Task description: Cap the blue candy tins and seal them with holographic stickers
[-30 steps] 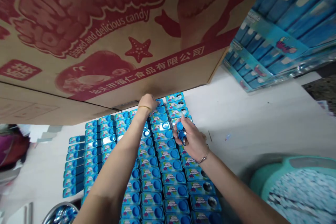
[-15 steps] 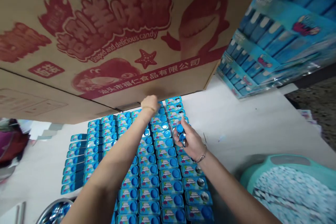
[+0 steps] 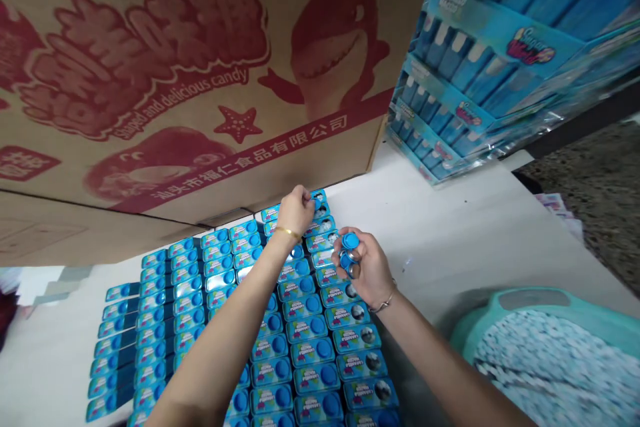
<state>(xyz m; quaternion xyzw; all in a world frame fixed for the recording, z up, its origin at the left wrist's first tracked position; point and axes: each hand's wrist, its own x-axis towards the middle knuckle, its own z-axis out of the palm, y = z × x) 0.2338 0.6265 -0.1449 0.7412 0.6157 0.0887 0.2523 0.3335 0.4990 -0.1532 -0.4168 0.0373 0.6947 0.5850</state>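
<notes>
Long rows of small blue tins (image 3: pixel 311 352) stand packed together on the white table, many with a round blue cap on top. Along the rightmost row, several tins (image 3: pixel 353 339) show an open round hole instead. My left hand (image 3: pixel 295 211) is at the far end of this row, fingers pinched over a tin there; a bit of blue, seemingly a round cap, shows at the fingertips. Just right of the row, my right hand (image 3: pixel 369 267) is turned palm up, curled around several round blue caps (image 3: pixel 351 241) with silvery edges.
A big printed cardboard box (image 3: pixel 200 80) rises directly behind the tins. At the back right stand stacked blue display boxes (image 3: pixel 465 73) in clear wrap. A turquoise basket (image 3: pixel 533 297) holding small pale-blue and white pieces is at the lower right.
The view has shifted to the right. My left hand has moved rightward onto the far end of the rightmost row. My right hand still holds the caps.
</notes>
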